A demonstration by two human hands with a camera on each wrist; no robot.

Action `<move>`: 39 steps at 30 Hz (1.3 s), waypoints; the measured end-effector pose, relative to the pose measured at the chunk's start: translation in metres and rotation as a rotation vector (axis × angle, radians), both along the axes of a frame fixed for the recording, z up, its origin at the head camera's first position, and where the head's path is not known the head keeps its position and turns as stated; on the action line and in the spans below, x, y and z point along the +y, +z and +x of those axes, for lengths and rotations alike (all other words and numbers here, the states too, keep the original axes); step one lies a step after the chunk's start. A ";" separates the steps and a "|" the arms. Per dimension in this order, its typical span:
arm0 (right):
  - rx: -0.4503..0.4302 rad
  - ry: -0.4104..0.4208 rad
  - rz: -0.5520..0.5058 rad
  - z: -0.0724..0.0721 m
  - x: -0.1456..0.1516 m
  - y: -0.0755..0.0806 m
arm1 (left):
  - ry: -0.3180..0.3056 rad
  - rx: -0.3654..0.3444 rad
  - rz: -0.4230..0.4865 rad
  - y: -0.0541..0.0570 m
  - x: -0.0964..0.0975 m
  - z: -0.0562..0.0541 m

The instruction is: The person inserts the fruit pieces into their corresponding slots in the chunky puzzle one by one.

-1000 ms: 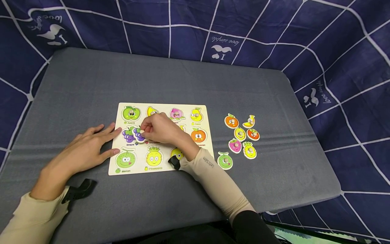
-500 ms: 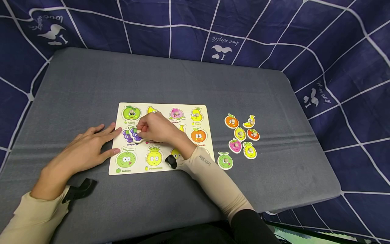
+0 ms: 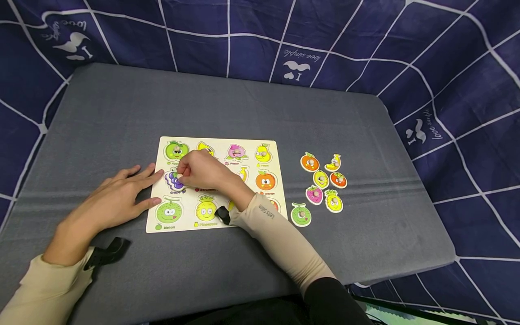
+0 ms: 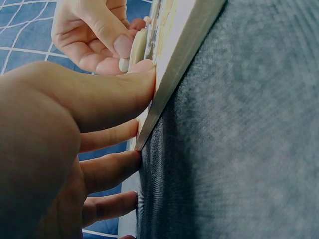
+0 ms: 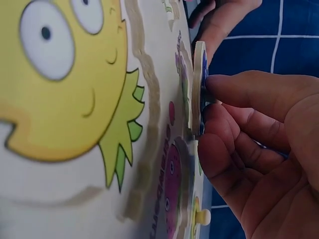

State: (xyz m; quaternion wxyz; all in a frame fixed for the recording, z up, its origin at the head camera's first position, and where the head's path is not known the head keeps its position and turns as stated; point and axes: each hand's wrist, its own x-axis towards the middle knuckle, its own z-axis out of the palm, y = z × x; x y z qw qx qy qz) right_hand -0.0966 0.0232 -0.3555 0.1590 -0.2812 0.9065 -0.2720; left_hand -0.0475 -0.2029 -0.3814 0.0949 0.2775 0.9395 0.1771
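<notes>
In the head view my right hand [image 3: 205,170] pinches the knob of a purple grape puzzle piece [image 3: 172,181]. The piece lies over the grape spot of a cream fruit puzzle board [image 3: 188,208]. Seen edge-on in the right wrist view, the grape piece stands slightly off the board's face, with thumb and finger on its knob. My left hand [image 3: 115,194] spreads its fingers at the board's left edge. In the left wrist view its thumb [image 4: 114,94] rests on the board's rim, and other fingertips touch the edge and cloth.
Several loose knobbed pieces lie right of the board, including an orange [image 3: 310,162], a banana [image 3: 334,163], a strawberry [image 3: 314,195], a pineapple [image 3: 334,201] and a melon [image 3: 301,215]. Knobbed apple [image 3: 176,151], peach [image 3: 236,153] and pear [image 3: 263,154] pieces sit in the top row.
My right hand has moved left with the grape piece, from beside the grape picture to over it. The left hand stays at the board's edge.
</notes>
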 end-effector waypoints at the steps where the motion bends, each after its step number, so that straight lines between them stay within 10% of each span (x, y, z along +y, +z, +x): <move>1: -0.007 -0.003 0.007 0.000 -0.001 -0.001 | 0.000 0.000 0.000 0.000 0.000 0.000; 39: 0.056 0.013 0.081 -0.003 -0.012 -0.002 | 0.009 -0.011 0.004 0.001 0.000 0.001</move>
